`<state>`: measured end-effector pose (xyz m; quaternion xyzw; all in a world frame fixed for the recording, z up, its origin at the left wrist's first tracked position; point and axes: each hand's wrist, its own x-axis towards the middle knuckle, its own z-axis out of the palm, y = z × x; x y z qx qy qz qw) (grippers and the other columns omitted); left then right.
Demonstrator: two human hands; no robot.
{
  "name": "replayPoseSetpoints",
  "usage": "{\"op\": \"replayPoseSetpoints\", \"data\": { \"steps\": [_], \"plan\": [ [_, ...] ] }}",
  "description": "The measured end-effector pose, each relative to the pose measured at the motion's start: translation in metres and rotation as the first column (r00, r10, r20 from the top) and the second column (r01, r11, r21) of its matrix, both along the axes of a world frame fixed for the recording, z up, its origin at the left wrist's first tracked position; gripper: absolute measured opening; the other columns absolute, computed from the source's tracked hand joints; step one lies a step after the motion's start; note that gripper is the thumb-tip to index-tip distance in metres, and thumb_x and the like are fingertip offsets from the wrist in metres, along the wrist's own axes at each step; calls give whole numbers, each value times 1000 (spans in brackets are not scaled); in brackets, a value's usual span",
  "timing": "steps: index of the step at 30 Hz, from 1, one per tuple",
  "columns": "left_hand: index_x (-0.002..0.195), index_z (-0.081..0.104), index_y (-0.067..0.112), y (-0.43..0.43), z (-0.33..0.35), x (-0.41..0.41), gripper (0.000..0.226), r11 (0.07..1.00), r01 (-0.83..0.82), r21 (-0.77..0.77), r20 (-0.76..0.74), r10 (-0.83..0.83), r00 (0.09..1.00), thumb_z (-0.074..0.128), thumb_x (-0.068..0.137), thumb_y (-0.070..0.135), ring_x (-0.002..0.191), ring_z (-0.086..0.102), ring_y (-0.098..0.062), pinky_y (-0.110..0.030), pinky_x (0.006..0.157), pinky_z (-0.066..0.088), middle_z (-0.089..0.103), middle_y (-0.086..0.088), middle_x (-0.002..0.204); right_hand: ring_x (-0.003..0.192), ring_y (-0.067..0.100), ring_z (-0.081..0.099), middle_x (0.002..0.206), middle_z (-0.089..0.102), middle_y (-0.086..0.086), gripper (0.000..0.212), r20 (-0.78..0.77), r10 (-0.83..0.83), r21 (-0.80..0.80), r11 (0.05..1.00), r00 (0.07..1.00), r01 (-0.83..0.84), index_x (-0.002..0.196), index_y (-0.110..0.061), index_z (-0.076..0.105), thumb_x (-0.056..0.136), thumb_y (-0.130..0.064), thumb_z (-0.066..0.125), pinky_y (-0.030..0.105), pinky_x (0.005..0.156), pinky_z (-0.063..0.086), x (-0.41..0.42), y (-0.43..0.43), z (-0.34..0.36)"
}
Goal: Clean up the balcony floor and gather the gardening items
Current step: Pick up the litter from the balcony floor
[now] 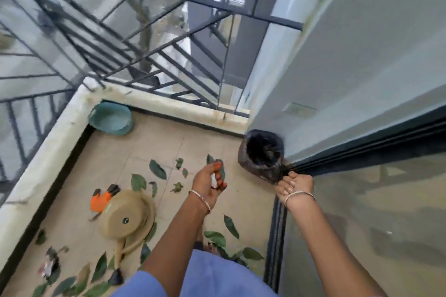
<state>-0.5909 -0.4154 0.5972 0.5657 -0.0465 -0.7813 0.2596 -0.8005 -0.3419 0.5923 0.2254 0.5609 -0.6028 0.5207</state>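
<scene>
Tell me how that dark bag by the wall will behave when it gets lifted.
Probably floppy: the dark bag sags where the right hand grips its rim. Likely light: one hand's grip props it open. Its mouth may close if released.

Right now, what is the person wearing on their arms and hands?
No gloves or sleeves; both forearms are bare. The left hand and right hand each carry a thin silver bangle at the wrist. The left fingernails look painted orange-red. Blue clothing shows at the bottom edge.
</scene>
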Motion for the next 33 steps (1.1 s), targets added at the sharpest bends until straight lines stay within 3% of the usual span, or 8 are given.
{"op": "replayPoseSetpoints", "data": {
  "steps": [6, 12, 18, 20, 23, 27, 31, 33],
  "plan": [
    [78, 56, 17, -53, -37, -43, 20, 978, 207, 26, 54, -208, 977, 52, 97, 13, 41, 38, -10, -25, 54, 39, 42, 3, 54, 24, 10, 23, 39, 30, -4, 18, -16, -42, 157, 987, 999, 44, 45, -17, 45, 56, -6, 35, 7, 35, 19, -44, -40, -48],
    [83, 61, 16, -92, -107, -99, 17, 931, 351, 102, 157, -363, 919, 53, 98, 16, 39, 46, -9, -20, 46, 45, 51, 3, 55, 41, 16, 43, 60, 37, 12, 41, -46, -33, 247, 968, 998, 44, 62, -5, 43, 100, 6, 34, 17, 36, 38, -105, -63, -151],
    [87, 60, 15, -116, -202, -167, 17, 910, 382, 162, 177, -408, 896, 49, 99, 14, 48, 48, -11, -18, 45, 49, 52, -1, 65, 89, 25, 64, 97, 55, 14, 26, 127, -181, 164, 973, 975, 160, 84, -2, 60, 102, -12, 44, 31, 75, 60, -150, -93, -247],
    [90, 59, 13, -121, -236, -191, 15, 917, 355, 182, 170, -385, 907, 46, 100, 14, 56, 50, -15, -22, 48, 54, 53, -4, 70, 119, 31, 55, 117, 53, 17, 19, 149, -132, 178, 978, 980, 105, 104, -1, 57, 101, -18, 47, 38, 104, 47, -157, -96, -273],
    [97, 57, 12, -126, -273, -224, 14, 937, 270, 223, 102, -298, 949, 45, 101, 18, 69, 56, -20, -29, 64, 57, 59, -9, 80, 141, 31, 36, 152, 36, 16, 41, 106, -39, 256, 967, 994, 11, 142, -4, 42, 103, -18, 43, 42, 114, 34, -161, -94, -303],
    [145, 41, 12, -131, -299, -251, 44, 947, 157, 280, 33, -173, 984, 37, 105, 31, 124, 54, -21, -33, 104, 41, 53, -8, 139, 136, 34, 42, 148, 42, 20, 40, 82, -2, 351, 936, 997, -27, 141, -2, 43, 104, -15, 43, 42, 105, 42, -164, -81, -334],
    [149, 38, 14, -128, -298, -256, 50, 953, 117, 281, 68, -141, 988, 38, 105, 37, 112, 56, -14, -27, 90, 44, 50, 1, 143, 120, 31, 56, 135, 55, 17, 36, 124, 25, 411, 909, 992, -74, 135, -2, 51, 102, -16, 47, 39, 94, 47, -159, -60, -338],
    [148, 40, 16, -120, -295, -247, 49, 951, 111, 289, 84, -141, 986, 37, 105, 40, 125, 51, -14, -31, 102, 38, 47, 4, 147, 104, 26, 60, 120, 61, 13, 32, 148, 12, 421, 904, 989, -74, 129, -2, 55, 101, -16, 47, 38, 91, 48, -151, -52, -332]
  ]
}}
